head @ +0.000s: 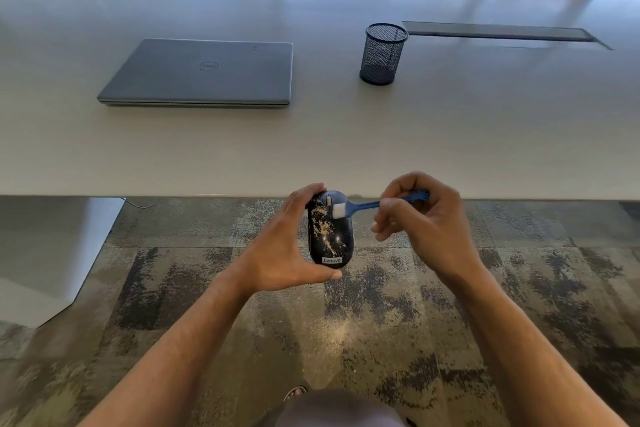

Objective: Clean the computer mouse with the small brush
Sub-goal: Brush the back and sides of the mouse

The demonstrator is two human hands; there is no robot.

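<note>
A black computer mouse (330, 230) speckled with tan dust sits upright-facing at lower centre of the frame, its "Lenovo" label at the near end. A small blue brush (367, 205) lies crosswise from the right, its white bristles touching the mouse's upper right, beside the scroll wheel.

1 mouse (330, 232), 1 small brush (367, 205), 2 hands: left (287, 246), right (420, 218). 1 closed laptop (204, 72) upper left, 1 mesh cup (382, 54), 1 bench (450, 135), 3 chairs at top.
</note>
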